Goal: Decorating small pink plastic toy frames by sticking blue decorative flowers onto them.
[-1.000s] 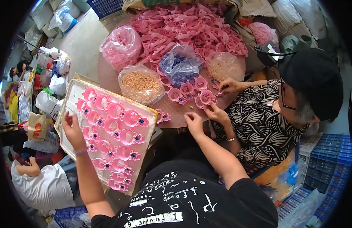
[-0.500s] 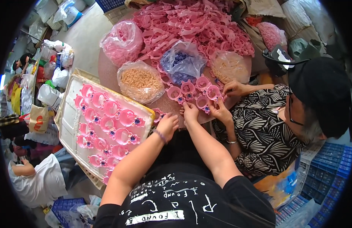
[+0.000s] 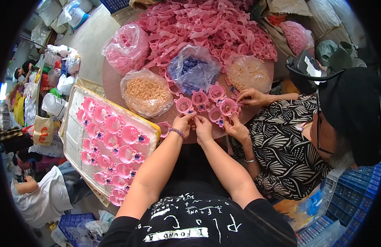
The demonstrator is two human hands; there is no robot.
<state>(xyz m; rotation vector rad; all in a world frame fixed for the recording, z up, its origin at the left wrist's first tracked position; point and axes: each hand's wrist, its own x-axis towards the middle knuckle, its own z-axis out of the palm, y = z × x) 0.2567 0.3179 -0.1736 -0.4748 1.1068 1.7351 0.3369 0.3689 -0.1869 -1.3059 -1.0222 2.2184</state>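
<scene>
Pink eared rings (image 3: 120,129) were laid on a white tray (image 3: 73,136) at eight o'clock from the left hand (image 3: 183,123). Its fingertips were set against the right hand's (image 3: 203,129); finger closure could not be determined. A ring cluster (image 3: 201,108) was positioned adjacently, toward one o'clock.

Four tabletop bags (image 3: 149,94), one tray (image 3: 73,136)

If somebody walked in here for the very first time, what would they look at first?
Probably the big heap of pink plastic pieces on the far side of the round table. Next, maybe the white tray at the left, with pink rings in rows. Then the left hand and right hand, close together over the table's near edge.
</scene>
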